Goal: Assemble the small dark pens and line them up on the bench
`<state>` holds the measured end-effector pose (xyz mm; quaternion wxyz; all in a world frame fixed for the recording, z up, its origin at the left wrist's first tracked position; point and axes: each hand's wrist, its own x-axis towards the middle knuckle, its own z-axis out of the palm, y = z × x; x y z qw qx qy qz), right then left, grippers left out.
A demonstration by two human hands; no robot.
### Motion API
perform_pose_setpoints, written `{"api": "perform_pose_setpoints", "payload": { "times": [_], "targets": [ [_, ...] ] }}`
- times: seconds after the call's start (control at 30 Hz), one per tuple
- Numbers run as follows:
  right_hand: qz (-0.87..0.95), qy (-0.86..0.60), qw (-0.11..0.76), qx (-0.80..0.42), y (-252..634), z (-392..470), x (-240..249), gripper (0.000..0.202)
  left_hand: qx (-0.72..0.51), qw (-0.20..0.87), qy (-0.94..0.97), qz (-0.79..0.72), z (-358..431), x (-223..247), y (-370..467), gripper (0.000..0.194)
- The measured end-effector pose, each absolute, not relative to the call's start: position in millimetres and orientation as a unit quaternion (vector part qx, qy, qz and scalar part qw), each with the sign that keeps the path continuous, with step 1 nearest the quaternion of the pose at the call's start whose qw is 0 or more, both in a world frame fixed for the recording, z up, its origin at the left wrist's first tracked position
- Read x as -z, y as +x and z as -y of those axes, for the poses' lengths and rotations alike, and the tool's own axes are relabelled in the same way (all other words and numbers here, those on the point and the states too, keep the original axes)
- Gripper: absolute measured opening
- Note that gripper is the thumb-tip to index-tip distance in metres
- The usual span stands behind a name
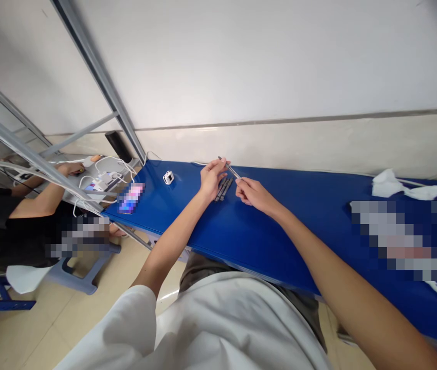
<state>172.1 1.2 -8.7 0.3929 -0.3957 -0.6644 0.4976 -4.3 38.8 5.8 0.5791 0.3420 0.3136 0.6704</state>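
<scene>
A slim grey pen (234, 172) slants above the blue table, held between my two hands. My right hand (251, 194) is closed around its lower end. At the pen's dark upper end, my left hand (212, 178) pinches with thumb and fingers. Just beneath and between the hands, several dark pens (224, 189) lie side by side on the table (241, 231). The pen's fine details are too small to make out.
To the left stand a small white cube-like object (168, 178) and a lit phone (131, 198). White crumpled tissue (390, 184) and a blurred-out item (399, 241) lie right. Metal bed posts (103, 82) separate a co-worker's arm (41, 203) and a grey stool (77, 275).
</scene>
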Motion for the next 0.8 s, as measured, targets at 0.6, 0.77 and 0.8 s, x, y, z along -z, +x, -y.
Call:
{"api": "perform_pose_setpoints", "payload": {
  "times": [0.6, 0.77, 0.8],
  "targets": [
    [0.728, -0.415, 0.357, -0.414, 174.9, 0.9, 8.7, 0.039, -0.666, 0.556, 0.361, -0.341, -34.9, -8.4, -2.7, 0.032],
    [0.764, -0.429, 0.348, -0.333, 175.3, -1.0, 12.0, 0.036, -0.666, 0.556, 0.358, -0.346, -35.4, -7.1, -2.4, 0.035],
    [0.768, -0.430, 0.347, -0.324, 175.3, -1.3, 12.6, 0.035, -0.667, 0.555, 0.358, -0.345, -35.8, -6.7, -2.3, 0.036]
  ]
}}
